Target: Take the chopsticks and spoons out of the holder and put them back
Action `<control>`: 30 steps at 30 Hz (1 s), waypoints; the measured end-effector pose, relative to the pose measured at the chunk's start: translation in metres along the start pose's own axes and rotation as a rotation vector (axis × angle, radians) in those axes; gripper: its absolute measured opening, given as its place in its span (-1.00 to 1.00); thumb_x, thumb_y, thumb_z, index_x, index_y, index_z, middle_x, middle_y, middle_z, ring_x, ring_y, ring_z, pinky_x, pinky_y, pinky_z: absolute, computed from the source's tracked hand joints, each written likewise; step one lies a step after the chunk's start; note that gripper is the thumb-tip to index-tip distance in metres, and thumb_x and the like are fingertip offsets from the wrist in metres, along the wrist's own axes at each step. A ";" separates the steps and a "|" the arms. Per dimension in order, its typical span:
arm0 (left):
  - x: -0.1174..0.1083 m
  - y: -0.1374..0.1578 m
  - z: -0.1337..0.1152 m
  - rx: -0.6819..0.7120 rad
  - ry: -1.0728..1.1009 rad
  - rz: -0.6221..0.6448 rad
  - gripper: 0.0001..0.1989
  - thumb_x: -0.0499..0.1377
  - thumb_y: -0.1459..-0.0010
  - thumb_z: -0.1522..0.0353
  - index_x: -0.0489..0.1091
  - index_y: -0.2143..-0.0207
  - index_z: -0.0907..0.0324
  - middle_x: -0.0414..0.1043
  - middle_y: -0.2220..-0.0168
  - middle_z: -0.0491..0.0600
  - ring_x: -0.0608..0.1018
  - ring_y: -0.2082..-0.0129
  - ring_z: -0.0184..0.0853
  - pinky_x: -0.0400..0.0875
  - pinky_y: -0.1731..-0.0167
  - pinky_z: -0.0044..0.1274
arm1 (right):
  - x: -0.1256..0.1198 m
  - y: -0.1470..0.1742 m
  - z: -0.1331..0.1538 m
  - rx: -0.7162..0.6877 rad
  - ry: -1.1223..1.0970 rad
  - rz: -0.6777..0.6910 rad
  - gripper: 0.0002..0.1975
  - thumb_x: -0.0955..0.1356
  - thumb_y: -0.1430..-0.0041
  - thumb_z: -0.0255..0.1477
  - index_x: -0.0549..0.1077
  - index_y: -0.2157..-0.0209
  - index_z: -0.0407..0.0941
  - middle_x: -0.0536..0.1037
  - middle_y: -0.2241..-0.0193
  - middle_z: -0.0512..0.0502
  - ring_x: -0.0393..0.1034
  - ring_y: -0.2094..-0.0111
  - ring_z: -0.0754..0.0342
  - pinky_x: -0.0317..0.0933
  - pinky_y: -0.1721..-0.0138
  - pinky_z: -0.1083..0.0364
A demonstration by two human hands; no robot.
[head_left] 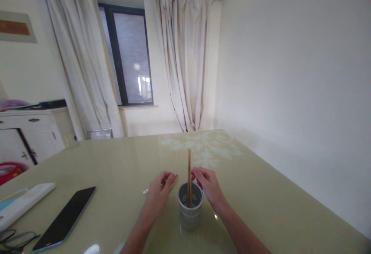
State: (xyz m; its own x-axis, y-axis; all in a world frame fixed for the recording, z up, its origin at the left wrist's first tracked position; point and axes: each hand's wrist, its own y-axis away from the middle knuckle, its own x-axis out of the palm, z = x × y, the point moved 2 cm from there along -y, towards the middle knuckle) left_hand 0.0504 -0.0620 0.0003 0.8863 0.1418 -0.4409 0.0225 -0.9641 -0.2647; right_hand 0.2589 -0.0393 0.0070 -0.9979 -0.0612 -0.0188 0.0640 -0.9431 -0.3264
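A grey cylindrical utensil holder with drain holes in its bottom stands upright on the table before me. Wooden chopsticks rise from inside it, nearly vertical. My right hand is at the holder's right side, thumb and fingers pinched against these chopsticks above the rim. To the left of the holder, my left hand is closed around more chopsticks, whose ends stick out past the fingers. A small white end with a hole shows beside the left wrist; the rest of it is hidden.
At the left lie a black-screened phone or tablet, a white power strip-like object and eyeglasses. A white rounded piece shows at the bottom edge. The glossy table meets a wall on the right.
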 end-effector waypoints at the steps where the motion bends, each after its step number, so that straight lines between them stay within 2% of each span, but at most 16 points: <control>1: -0.003 -0.001 0.004 -0.001 -0.166 -0.014 -0.64 0.06 -0.37 0.11 0.52 0.22 0.16 0.64 0.23 0.09 0.62 0.19 -0.13 0.45 0.16 -0.38 | 0.000 0.000 -0.002 0.022 -0.023 -0.013 -0.37 0.41 -0.18 0.18 0.67 0.43 -0.16 0.56 0.53 -0.07 0.25 0.56 0.13 0.09 0.51 0.13; 3: -0.006 -0.001 0.012 -0.020 -0.476 0.009 -0.79 0.12 -0.33 0.28 0.52 0.25 0.14 0.64 0.20 0.07 0.60 0.14 -0.14 0.40 0.10 -0.40 | 0.000 -0.001 -0.007 0.066 -0.063 -0.036 -0.33 0.40 -0.15 0.23 0.67 0.40 -0.16 0.55 0.52 -0.08 0.25 0.56 0.13 0.09 0.52 0.14; 5: -0.006 0.001 0.017 -0.047 -0.665 0.085 -0.87 0.14 -0.29 0.39 0.52 0.25 0.13 0.64 0.16 0.05 0.59 0.07 -0.15 0.36 0.06 -0.43 | 0.000 -0.003 -0.014 0.099 -0.075 -0.054 -0.29 0.39 -0.14 0.26 0.67 0.39 -0.17 0.55 0.52 -0.09 0.27 0.56 0.12 0.10 0.52 0.14; 8: -0.002 0.004 0.019 -0.072 -0.756 0.155 -0.87 0.15 -0.30 0.43 0.51 0.20 0.12 0.64 0.11 0.02 0.60 0.02 -0.19 0.34 0.07 -0.48 | -0.001 -0.005 -0.025 0.123 -0.015 -0.054 -0.27 0.36 -0.16 0.28 0.65 0.39 -0.17 0.54 0.52 -0.10 0.31 0.53 0.09 0.14 0.48 0.12; 14: 0.001 0.005 0.020 -0.156 -0.806 0.173 -0.86 0.13 -0.37 0.34 0.50 0.19 0.10 0.66 0.12 0.03 0.64 0.05 -0.16 0.32 0.14 -0.47 | 0.000 -0.008 -0.040 0.137 0.093 -0.001 -0.34 0.33 -0.24 0.19 0.58 0.45 -0.15 0.52 0.51 -0.06 0.36 0.45 0.05 0.19 0.39 0.10; 18: 0.005 0.008 0.013 -0.116 -0.761 0.195 -0.86 0.16 -0.32 0.34 0.51 0.28 0.11 0.66 0.17 0.02 0.64 0.11 -0.20 0.30 0.20 -0.50 | 0.002 -0.010 -0.045 0.165 0.091 0.069 -0.41 0.42 -0.16 0.12 0.54 0.55 -0.15 0.46 0.60 -0.02 0.35 0.47 0.04 0.17 0.42 0.11; 22: 0.010 0.010 0.004 -0.056 -0.656 0.131 -0.90 0.19 -0.31 0.35 0.48 0.28 0.12 0.64 0.17 0.01 0.62 0.11 -0.22 0.30 0.19 -0.51 | 0.004 -0.011 -0.043 0.188 0.061 0.146 -0.45 0.49 -0.07 0.07 0.54 0.59 -0.16 0.44 0.65 0.01 0.36 0.49 0.03 0.20 0.43 0.10; 26: 0.018 0.009 0.002 -0.015 -0.338 0.106 -0.84 0.11 -0.38 0.27 0.43 0.22 0.12 0.63 0.28 -0.01 0.62 0.28 -0.25 0.35 0.26 -0.50 | 0.007 -0.006 -0.032 0.192 -0.009 0.220 -0.48 0.52 -0.03 0.06 0.61 0.52 -0.17 0.55 0.59 -0.02 0.44 0.46 0.00 0.30 0.37 0.07; 30: 0.026 0.008 -0.001 0.083 -0.050 0.127 -0.81 0.12 -0.34 0.23 0.46 0.18 0.11 0.64 0.26 0.01 0.63 0.30 -0.22 0.42 0.27 -0.45 | 0.013 0.001 -0.021 0.188 -0.100 0.260 -0.49 0.55 -0.01 0.06 0.65 0.44 -0.16 0.64 0.49 -0.08 0.53 0.41 -0.03 0.37 0.29 0.04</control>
State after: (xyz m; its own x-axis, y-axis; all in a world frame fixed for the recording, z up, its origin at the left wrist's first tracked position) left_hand 0.0744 -0.0666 -0.0128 0.8554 0.0328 -0.5170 -0.1285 -0.9533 -0.2732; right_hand 0.2457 -0.0338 -0.0134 -0.9434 -0.3311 0.0175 0.3254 -0.9347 -0.1429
